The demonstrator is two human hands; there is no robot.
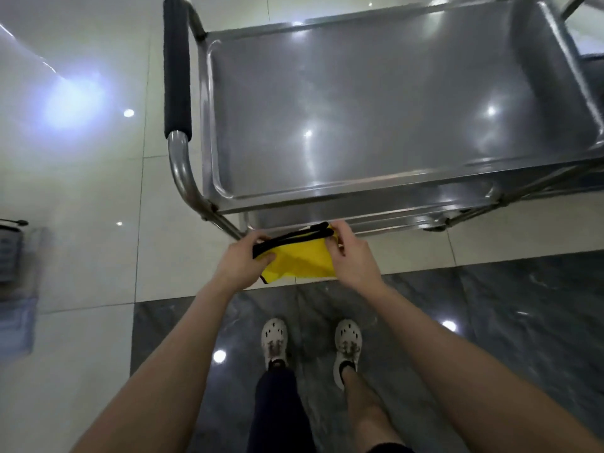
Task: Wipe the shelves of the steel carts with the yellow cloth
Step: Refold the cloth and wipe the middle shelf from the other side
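**Cloth held between both hands**

At lower centre the left hand pinches the black-trimmed edge of the yellow cloth; the right hand grips its other end. It looks soft, light and limp, so bunching it in one palm should serve. The steel cart's top shelf fills the upper right.

The person wears white perforated clogs, both smudged brown across the toes. A dark navy trouser leg covers the left leg to the ankle. The right shin is bare above a dark sock. Both forearms, the left hand and the right hand are uncovered.
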